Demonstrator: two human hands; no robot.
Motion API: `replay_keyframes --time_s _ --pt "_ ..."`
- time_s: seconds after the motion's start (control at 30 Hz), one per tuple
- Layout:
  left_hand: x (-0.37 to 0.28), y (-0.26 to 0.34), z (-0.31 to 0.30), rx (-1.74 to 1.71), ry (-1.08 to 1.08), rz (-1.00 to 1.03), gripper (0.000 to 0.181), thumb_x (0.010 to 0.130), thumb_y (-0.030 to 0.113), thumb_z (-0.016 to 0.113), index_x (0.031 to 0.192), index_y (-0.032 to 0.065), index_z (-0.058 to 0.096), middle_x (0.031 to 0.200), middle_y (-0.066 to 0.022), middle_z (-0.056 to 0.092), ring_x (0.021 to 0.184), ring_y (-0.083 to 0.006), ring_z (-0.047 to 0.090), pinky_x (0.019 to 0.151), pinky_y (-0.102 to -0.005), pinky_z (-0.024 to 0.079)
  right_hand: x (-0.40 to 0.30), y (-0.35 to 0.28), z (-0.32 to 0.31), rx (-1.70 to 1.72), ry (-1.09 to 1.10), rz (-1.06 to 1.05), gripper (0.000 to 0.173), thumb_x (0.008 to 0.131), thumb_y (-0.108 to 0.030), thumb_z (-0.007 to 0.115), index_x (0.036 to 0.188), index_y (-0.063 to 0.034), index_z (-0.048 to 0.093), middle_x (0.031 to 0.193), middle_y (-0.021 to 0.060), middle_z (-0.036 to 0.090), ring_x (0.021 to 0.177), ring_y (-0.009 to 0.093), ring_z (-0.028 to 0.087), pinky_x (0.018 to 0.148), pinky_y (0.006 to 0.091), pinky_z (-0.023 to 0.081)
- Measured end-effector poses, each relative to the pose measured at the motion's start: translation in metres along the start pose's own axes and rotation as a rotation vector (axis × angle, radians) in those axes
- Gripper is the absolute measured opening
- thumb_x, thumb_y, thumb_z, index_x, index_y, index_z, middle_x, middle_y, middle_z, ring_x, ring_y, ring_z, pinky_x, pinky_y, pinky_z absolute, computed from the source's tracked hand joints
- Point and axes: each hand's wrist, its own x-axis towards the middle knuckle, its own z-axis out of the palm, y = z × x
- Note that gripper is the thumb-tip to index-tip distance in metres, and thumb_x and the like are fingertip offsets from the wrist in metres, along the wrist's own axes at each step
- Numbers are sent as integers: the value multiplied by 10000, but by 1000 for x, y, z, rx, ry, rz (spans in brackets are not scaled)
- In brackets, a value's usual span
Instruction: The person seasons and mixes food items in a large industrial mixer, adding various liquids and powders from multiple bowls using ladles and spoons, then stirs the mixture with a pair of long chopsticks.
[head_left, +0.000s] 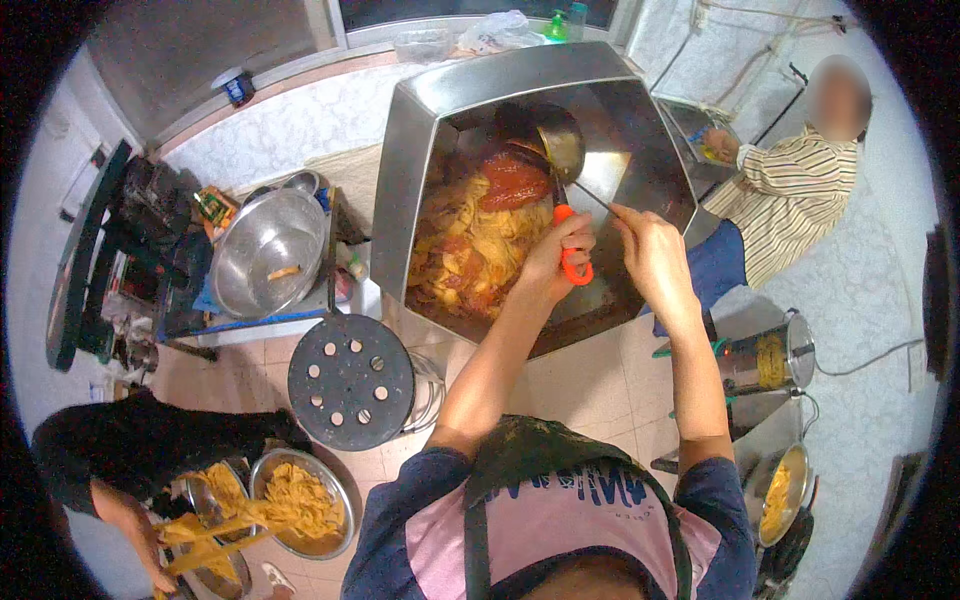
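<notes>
My left hand (561, 253) is closed around an orange handle (576, 259), whose tool reaches into a large stainless steel vat (409, 180). My right hand (651, 244) grips the thin dark handle of a metal ladle (568, 150), and its bowl is tilted over the vat's far side. Below the ladle lies a mound of red sauce or paste (516, 180). It rests on yellowish, folded sheet-like food (487, 247) that fills the vat's left part. The working end of the orange-handled tool cannot be made out.
A steel basin (259, 262) stands on a side table at left, near a round black stool (350, 382). At lower left, a co-worker's hands (139, 540) are by bowls of yellow food (304, 502). Another person in a striped shirt (799, 187) is at right, near a steel pot (765, 360).
</notes>
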Motion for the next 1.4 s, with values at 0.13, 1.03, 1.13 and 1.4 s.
replay_keyframes --time_s 0.13,1.03,1.13,1.4 --pt "13 2 7 49 1 67 148 833 127 504 709 116 424 535 73 350 415 0 322 297 -161 218 13 -26 5 -13 -26 80 216 782 -38 516 984 -28 590 706 190 536 659 344 545 603 388 434" --pt "45 -95 -71 480 132 -48 100 854 159 522 922 99 480 752 -13 491 621 -122 475 553 -263 398 -45 -13 134 -599 -163 383 214 709 -80 538 907 -9 578 739 137 577 645 290 581 633 366 487" --pt "7 -74 -132 905 310 75 218 855 175 510 1033 50 497 841 -47 551 633 -140 543 484 -242 441 -51 -15 59 313 -284 665 239 742 -78 500 961 5 545 697 180 558 726 323 570 677 428 454" --pt "-107 -43 -37 1288 402 -195 276 752 93 615 980 16 480 707 -50 516 469 -126 478 402 -244 431 -132 41 86 1584 3 921 466 870 -402 440 1016 37 491 719 172 575 679 224 566 537 346 452"
